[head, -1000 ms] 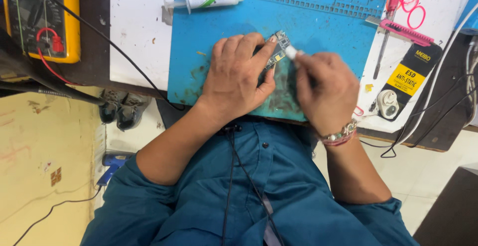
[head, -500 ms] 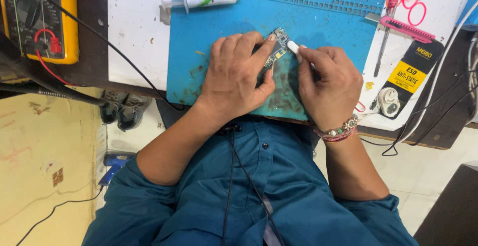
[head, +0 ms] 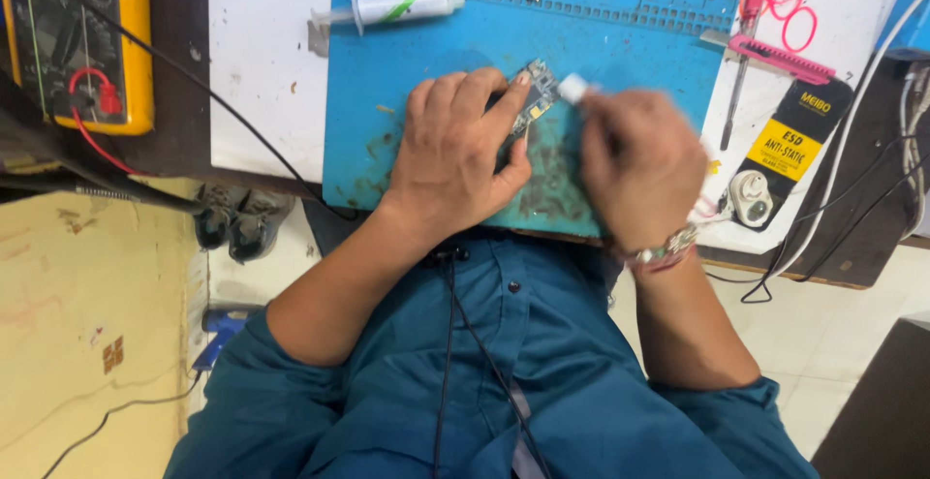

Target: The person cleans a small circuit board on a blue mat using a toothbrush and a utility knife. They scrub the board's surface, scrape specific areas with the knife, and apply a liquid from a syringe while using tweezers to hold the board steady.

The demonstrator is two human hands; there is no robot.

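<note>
A blue mat point(head: 630, 43) was stained dark near its edge. A yellow meter point(head: 82, 43) with a red lead point(head: 97, 101) was seen, and pink tweezers point(head: 780, 58).

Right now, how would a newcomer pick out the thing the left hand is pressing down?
Start at the blue work mat on the white bench. Near its middle, the left hand pins a small circuit board, its tip poking past the fingers. Unlike the syringe above, it is narrow and studded with metal parts.
</note>
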